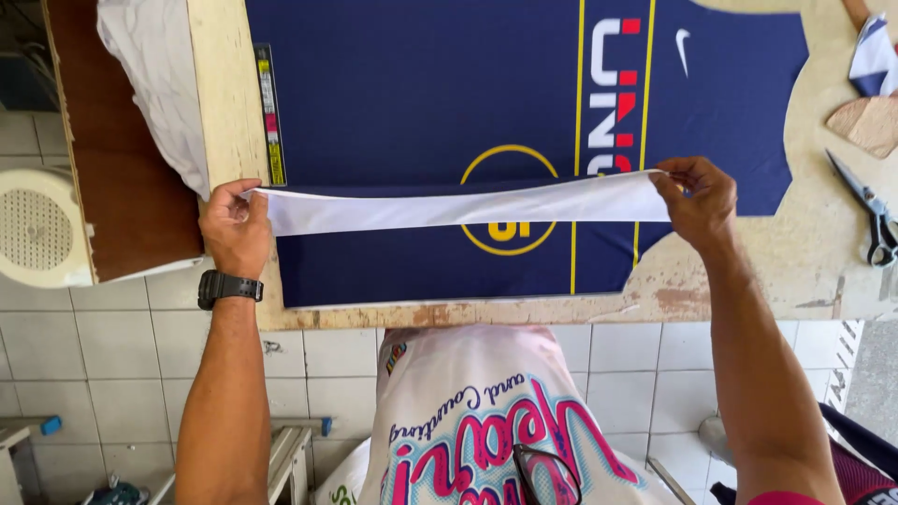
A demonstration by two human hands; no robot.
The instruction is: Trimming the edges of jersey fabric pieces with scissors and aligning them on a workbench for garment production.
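A dark blue jersey panel [412, 93] with yellow stripes and a yellow circle lies flat on a worn wooden table [804, 252]. A long white fabric strip [449, 208] is stretched taut just above it, across the circle. My left hand [234, 226], with a black watch on the wrist, pinches the strip's left end near the table's left edge. My right hand [694, 198] pinches the right end, over the panel's right side.
Scissors [870, 210] lie on the table's right side, beyond a brown and white-blue fabric scrap [870, 89]. A ruler [271, 112] rests along the panel's left edge. White cloth [159, 84] hangs at the left. A round white fan [37, 229] stands on the tiled floor.
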